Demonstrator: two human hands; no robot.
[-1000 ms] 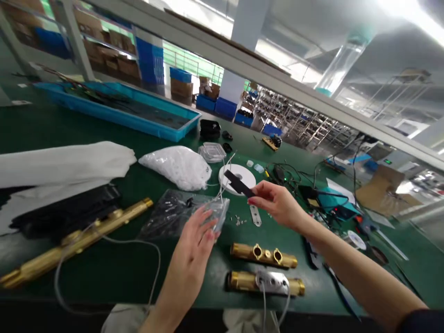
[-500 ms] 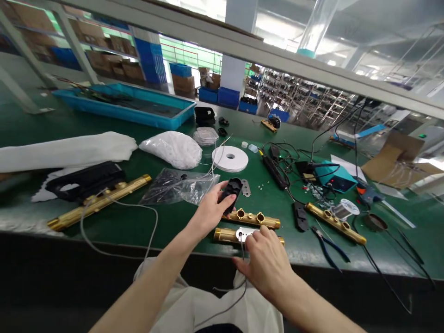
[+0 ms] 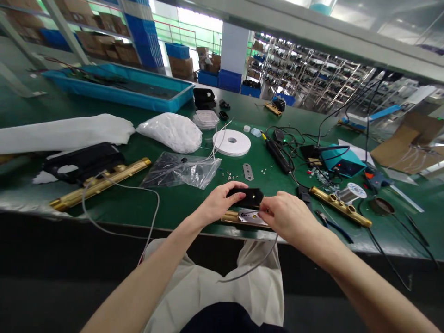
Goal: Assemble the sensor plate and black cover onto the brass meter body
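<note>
My left hand [image 3: 222, 201] is closed on one end of a black plastic housing [image 3: 248, 198], holding it flat just above a brass pipe fitting [image 3: 229, 216] at the bench's front edge. On that fitting lies a silver metal plate [image 3: 253, 216]. My right hand [image 3: 282, 212] is pinched shut at the housing's right end, around a thin grey cable [image 3: 265, 259] that runs across the plate and hangs to my lap. Its fingertips are partly hidden. A second silver plate [image 3: 247, 171] and several tiny screws [image 3: 229, 176] lie behind the hands.
Further back are a white tape roll [image 3: 231, 142], bagged black parts [image 3: 180, 170] and a blue tray [image 3: 118, 88]. At right lie a soldering iron [image 3: 277, 155], another brass fitting [image 3: 340, 206], pliers [image 3: 335, 226] and a solder spool [image 3: 352, 193]. A brass fitting [image 3: 100, 185] with cable lies left.
My left hand has turned the black housing level and brought it over the front fitting. My right hand has risen from the plate to the housing's right end, drawing the cable rightward.
</note>
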